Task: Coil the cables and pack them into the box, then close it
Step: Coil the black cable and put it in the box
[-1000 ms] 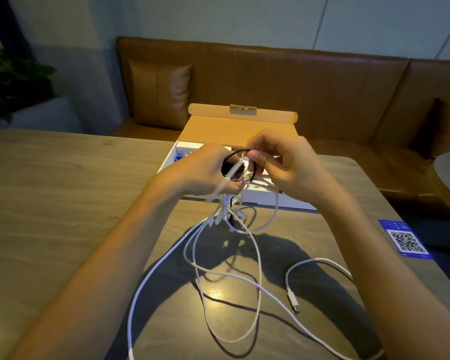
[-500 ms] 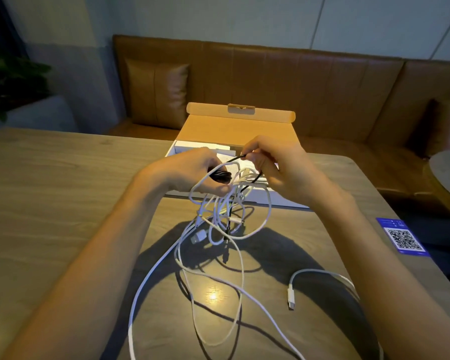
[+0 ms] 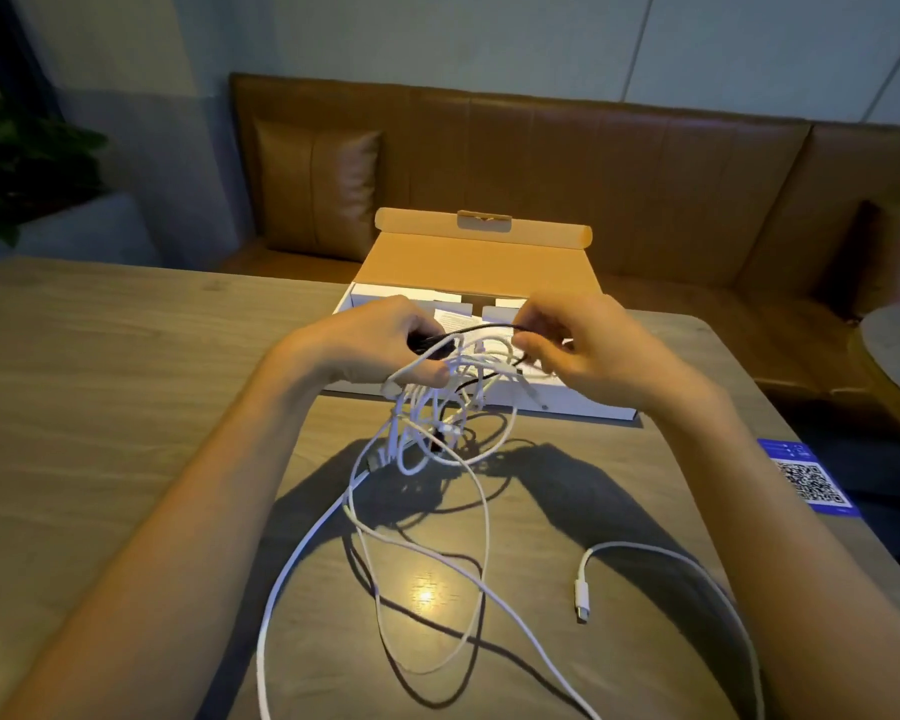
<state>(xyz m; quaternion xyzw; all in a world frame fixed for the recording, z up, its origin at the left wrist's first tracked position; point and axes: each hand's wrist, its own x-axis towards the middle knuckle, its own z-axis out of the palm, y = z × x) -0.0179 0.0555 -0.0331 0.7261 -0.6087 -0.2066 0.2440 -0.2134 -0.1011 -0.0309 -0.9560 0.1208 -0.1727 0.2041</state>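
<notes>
Wooden table point(image 3: 100, 407), brown leather bench point(image 3: 567, 163) with cushion point(image 3: 315, 187), grey wall point(image 3: 437, 39), dim warm light

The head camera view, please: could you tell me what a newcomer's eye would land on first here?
The left hand and right hand meet mid-frame, holding a black cable stretched between them, while a tangle of white cables hangs below and sprawls over the table. Just behind them sits the open box with its brown lid raised. A white plug lies alone on the table at lower right.
</notes>
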